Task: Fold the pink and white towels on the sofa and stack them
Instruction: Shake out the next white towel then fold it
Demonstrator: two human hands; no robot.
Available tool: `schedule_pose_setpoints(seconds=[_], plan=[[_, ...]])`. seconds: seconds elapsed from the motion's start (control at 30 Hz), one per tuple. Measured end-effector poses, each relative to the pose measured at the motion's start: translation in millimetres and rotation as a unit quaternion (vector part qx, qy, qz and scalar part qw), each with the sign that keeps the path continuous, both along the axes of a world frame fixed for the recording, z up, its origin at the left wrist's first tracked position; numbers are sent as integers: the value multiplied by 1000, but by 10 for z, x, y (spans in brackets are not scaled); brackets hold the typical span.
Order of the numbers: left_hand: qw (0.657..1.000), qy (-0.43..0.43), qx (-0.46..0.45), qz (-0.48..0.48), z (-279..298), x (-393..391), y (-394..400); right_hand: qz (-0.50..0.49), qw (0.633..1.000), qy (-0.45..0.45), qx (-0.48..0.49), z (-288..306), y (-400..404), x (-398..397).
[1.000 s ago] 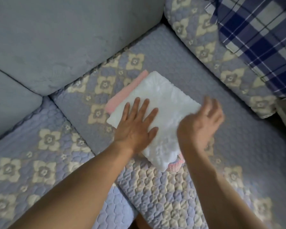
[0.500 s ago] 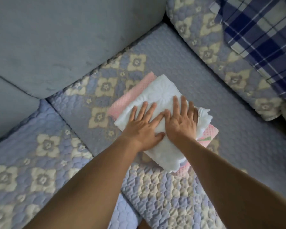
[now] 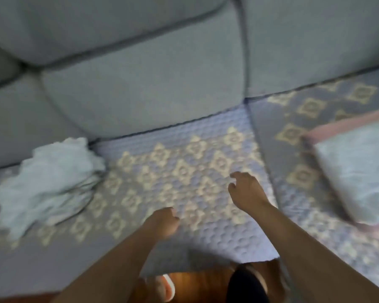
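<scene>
The view is blurred by motion. A folded white towel (image 3: pixel 359 167) lies on a folded pink towel (image 3: pixel 346 124) at the right edge of the sofa seat. A crumpled white towel (image 3: pixel 46 182) sits in a heap on the left seat against the backrest. My left hand (image 3: pixel 164 223) hovers over the middle seat with fingers loosely curled, holding nothing. My right hand (image 3: pixel 246 190) hangs to its right, fingers relaxed and empty, well left of the folded stack.
Grey back cushions (image 3: pixel 140 84) run along the far side. The seats wear a quilted blue cover with cream flowers (image 3: pixel 184 171). Below the front edge, wooden floor (image 3: pixel 195 283) and a slipper (image 3: pixel 165 287) show.
Both hands have left the folded stack and swung left over the middle seat. The view has turned left, so the stack sits at the right edge and a crumpled white towel appears.
</scene>
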State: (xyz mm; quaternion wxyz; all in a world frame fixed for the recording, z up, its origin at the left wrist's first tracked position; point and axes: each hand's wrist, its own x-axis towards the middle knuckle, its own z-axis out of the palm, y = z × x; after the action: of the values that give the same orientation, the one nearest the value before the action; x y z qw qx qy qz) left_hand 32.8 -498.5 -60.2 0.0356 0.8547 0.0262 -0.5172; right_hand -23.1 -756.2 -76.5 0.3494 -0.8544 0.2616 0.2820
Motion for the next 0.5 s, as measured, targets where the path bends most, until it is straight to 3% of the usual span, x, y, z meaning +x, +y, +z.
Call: schedule_pose_setpoints(seconds=[0.17, 0.33, 0.43, 0.5], plan=[[982, -91, -63, 154, -6, -198, 2036, 121, 988, 82, 49, -262, 1814, 231], [926, -89, -75, 358, -212, -460, 3951, 119, 981, 149, 39, -559, 3570, 540], [906, -82, -69, 410, -308, -351, 4987, 148, 976, 147, 57, -742, 4550, 915], [894, -95, -59, 434, -347, -210, 5476, 175, 979, 93, 48, -818, 5143, 1162]])
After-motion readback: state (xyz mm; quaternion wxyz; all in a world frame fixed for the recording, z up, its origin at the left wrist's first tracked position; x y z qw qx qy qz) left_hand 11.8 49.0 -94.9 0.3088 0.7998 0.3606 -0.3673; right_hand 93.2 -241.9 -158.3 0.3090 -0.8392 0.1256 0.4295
